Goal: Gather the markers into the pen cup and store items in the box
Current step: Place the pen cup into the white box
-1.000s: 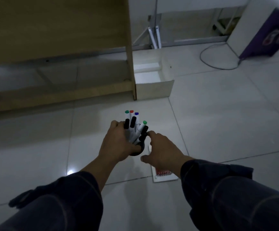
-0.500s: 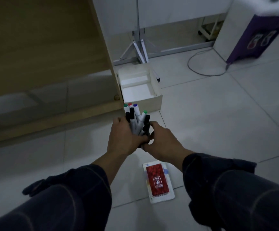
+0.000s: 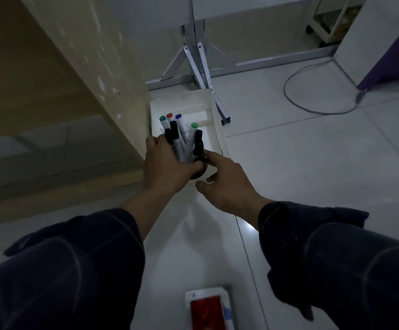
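Markers [image 3: 180, 136] stand bundled in a dark pen cup [image 3: 199, 171], long axes near upright and leaning slightly away from the wearer, caps uppermost. Cap colours: two green, one red, one blue, several black. White barrels show below the caps.

Left hand [image 3: 167, 166] wraps the cup and the lower barrels, fingers closed around them; most of the cup is hidden behind this hand, only a dark curved edge showing at its right. Right hand [image 3: 227, 184] sits just beside the cup on the right, index finger reaching to the cup's rim area, other fingers loosely curled and holding nothing that can be made out. Dark sleeves cover both forearms.

Cup and markers are held over the near end of a white box [image 3: 218, 129], open-topped, resting on the pale tiled floor [image 3: 312, 175]. Box interior appears bare white where visible; the part behind the hands cannot be judged.

Wooden cabinet [image 3: 74, 67] stands hard against the box's left side, its corner edge just left of the left hand. Metal stand [image 3: 194, 55] with splayed legs rises behind the box; one leg runs along the box's right wall. Grey cable [image 3: 289, 91] loops on the floor well to the right.

Red card pack [image 3: 208, 310] on a white tray-like backing lies on the floor at the lower edge, well apart from the box, between the two arms.
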